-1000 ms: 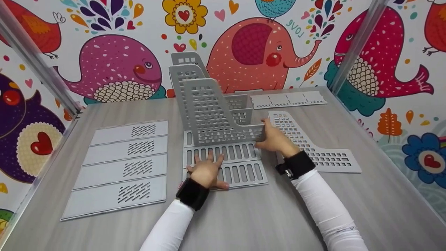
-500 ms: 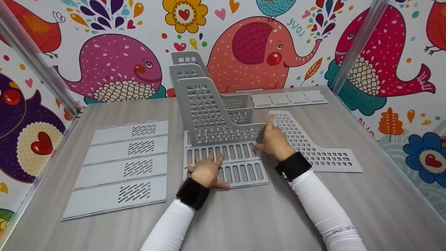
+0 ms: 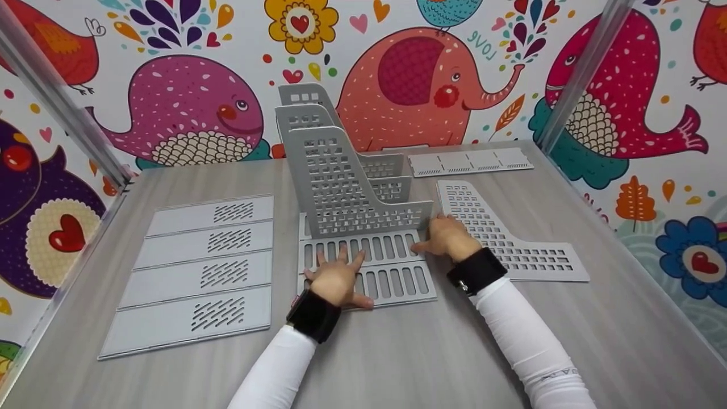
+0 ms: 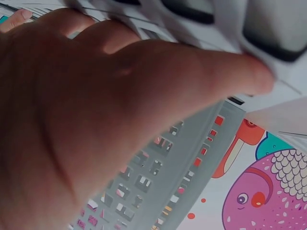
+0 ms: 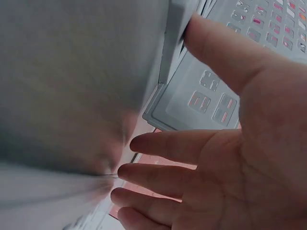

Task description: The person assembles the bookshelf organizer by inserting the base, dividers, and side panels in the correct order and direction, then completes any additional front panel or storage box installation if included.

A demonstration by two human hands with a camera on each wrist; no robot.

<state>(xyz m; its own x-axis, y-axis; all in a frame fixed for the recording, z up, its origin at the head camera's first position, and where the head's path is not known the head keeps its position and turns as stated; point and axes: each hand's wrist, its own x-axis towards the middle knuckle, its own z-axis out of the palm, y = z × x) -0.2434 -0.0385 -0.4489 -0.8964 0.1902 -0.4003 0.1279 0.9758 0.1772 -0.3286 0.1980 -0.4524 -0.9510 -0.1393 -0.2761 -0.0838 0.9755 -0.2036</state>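
My left hand [image 3: 335,282] rests with fingers spread on the grey slotted base panel [image 3: 392,284], pressing its front part. Three upright perforated divider panels stand on the base behind that hand, and the nearest divider [image 3: 346,193] is closest to it. At the base's right edge is my right hand [image 3: 448,236], its thumb against the edge. In the right wrist view its fingers [image 5: 165,146] are extended below the front corner of a divider [image 5: 196,105], with nothing in the palm. The left wrist view shows the left thumb [image 4: 206,72] lying along the slotted panel.
One more perforated divider [image 3: 511,250] lies flat at the right. Several joined plates with slanted slots [image 3: 170,250] lie at the left. A long pale strip [image 3: 471,162] is at the back right. A patterned wall [image 3: 199,34] and metal posts [image 3: 585,74] bound the table.
The nearest divider has shifted slightly left at its top. My right hand has let go of its front end, and the fingers have come down beside the base. The left hand stays put.
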